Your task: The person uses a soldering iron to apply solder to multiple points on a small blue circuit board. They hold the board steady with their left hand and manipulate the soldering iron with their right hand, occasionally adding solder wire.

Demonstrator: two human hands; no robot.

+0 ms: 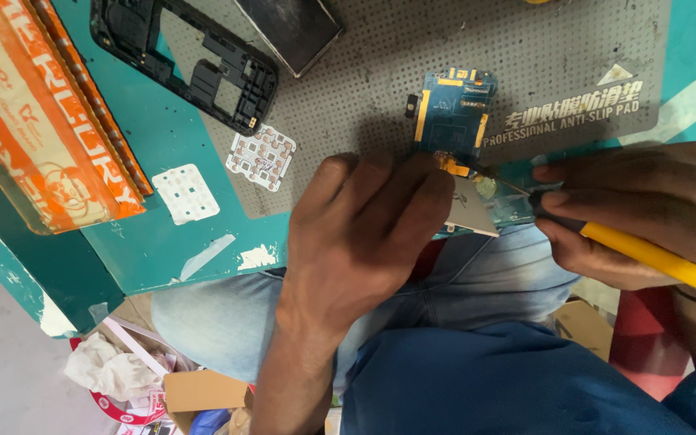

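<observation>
A blue circuit board [454, 109] with yellow connectors lies on the grey dotted mat [380, 72] near the table's front edge. My left hand [360, 234] presses its fingertips on the board's lower end, where a small silver plate [470, 211] sticks out. My right hand [646, 209] grips a yellow-handled tool [654, 256] whose thin metal tip [503, 182] touches the board's lower edge beside the left fingers.
A black phone frame [195, 60] and a dark screen piece [292, 28] lie at the back. Two white keypad sheets [261, 157] [187, 193] rest on the teal table [155, 242]. An orange box [34, 113] stands at left. Below are my knees in jeans and litter on the floor.
</observation>
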